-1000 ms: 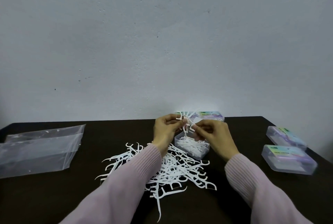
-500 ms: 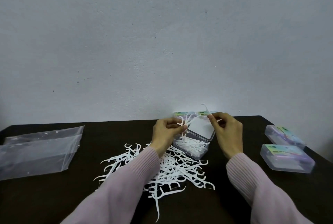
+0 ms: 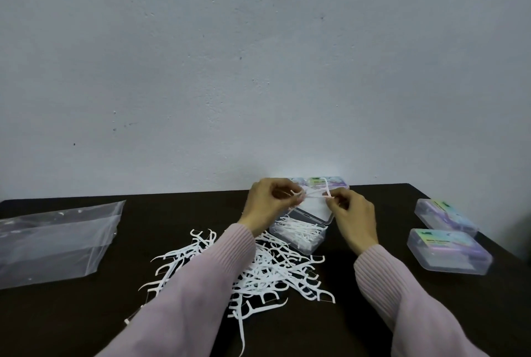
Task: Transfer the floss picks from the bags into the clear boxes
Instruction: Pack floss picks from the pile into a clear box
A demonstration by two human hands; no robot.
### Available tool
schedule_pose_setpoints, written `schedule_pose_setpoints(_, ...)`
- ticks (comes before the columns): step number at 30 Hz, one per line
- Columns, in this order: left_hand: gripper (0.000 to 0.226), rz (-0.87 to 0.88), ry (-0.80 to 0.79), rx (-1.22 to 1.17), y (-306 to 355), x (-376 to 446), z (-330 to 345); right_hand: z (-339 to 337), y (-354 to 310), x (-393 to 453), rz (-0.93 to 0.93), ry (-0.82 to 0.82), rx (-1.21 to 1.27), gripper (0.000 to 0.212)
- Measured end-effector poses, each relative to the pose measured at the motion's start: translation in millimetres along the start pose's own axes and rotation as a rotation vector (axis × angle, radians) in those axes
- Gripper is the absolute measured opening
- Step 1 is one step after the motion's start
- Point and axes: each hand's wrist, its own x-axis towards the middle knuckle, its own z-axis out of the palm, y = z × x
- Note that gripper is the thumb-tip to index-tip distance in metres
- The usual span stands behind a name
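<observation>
A heap of white floss picks [image 3: 258,267] lies loose on the dark table [image 3: 86,313] in front of me. Behind it stands an open clear box [image 3: 301,234] partly filled with picks, its lid [image 3: 313,208] tipped back. Above the box my left hand [image 3: 270,201] pinches a small bunch of picks. My right hand [image 3: 353,213] pinches a single floss pick [image 3: 326,191] close to the left hand's fingers. An empty clear plastic bag [image 3: 54,241] lies flat at the left.
Two shut clear boxes with pastel labels [image 3: 448,250] [image 3: 444,214] sit at the right edge of the table. Two more labelled boxes [image 3: 327,183] stand against the wall behind my hands. The grey wall closes the back.
My right hand, which had drawn away to the right holding one pick, has come back toward the left hand. The left hand has stayed over the open box.
</observation>
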Motion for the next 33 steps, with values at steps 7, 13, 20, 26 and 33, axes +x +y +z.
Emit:
schedule_pose_setpoints(7, 0.017, 0.090, -0.132, 0.284, -10, -2, 0, 1, 3, 1, 0.038, -0.068, 0.027, 0.018)
schedule_pose_setpoints(13, 0.019, 0.100, -0.159, 0.383, -13, -3, 0, 1, 3, 0, 0.022, -0.122, 0.001, 0.013)
schedule_pose_setpoints(20, 0.032, -0.062, -0.186, 0.084, -17, -2, -8, 2, 4, -4, -0.075, -0.323, -0.123, 0.010)
schedule_pose_setpoints(26, 0.024, -0.010, -0.173, 0.182, -22, -2, -18, 0, 1, -5, -0.116, -0.401, -0.160, 0.017)
schedule_pose_setpoints(33, 0.023, -0.096, -0.306, 0.294, -29, -2, -19, -3, 2, -5, -0.210, -0.379, -0.280, 0.017)
